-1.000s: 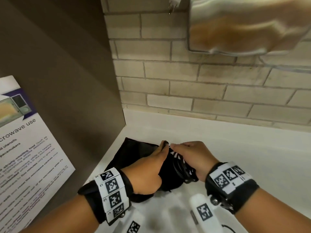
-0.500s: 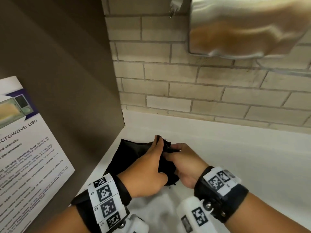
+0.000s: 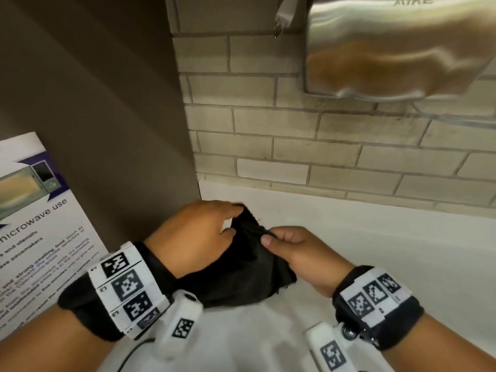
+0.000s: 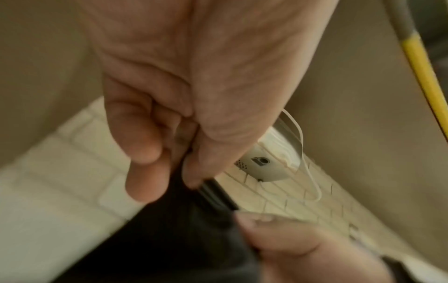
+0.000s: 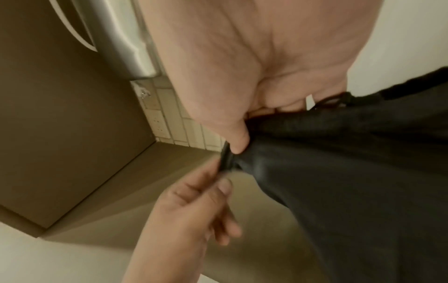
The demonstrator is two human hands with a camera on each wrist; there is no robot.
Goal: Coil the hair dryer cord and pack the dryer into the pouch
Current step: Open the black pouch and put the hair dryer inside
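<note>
Pouch (image 3: 243, 269) hangs between both grips, seemingly pinched at its rim.

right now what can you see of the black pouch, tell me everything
The black pouch is soft, matte dark fabric, creased and slumped, lying on the white counter near the brown side panel. Its top edge is gathered and lifted. The left hand pinches that edge on one side and the right hand pinches it on the other, with a thick hem or cord channel showing between them in the wrist views. A thin drawstring loop shows by the right palm. What is inside is hidden.
</note>
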